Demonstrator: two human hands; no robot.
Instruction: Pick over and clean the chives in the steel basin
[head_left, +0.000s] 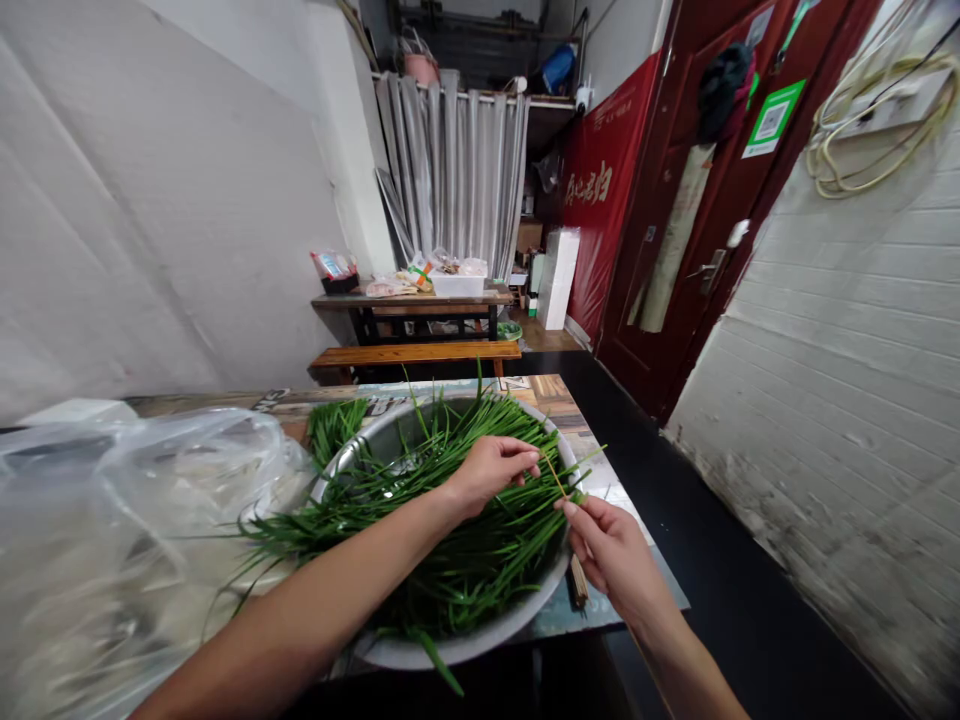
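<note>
A large metal basin (390, 435) full of long green chives (465, 530) sits on the table in front of me. My left hand (491, 470) hovers over the basin's right side and pinches the upper end of a thin yellowish chive stalk (553, 475). My right hand (611, 550), at the basin's right rim, pinches the same stalk's lower end between thumb and fingers. The stalk stretches between both hands above the green pile.
A big clear plastic bag (112, 540) lies left of the basin. The patterned table (555, 395) ends close on the right, by a dark floor and white brick wall. Farther back stand a wooden bench (416, 355), a table with containers (457, 283), a grey curtain and a red door.
</note>
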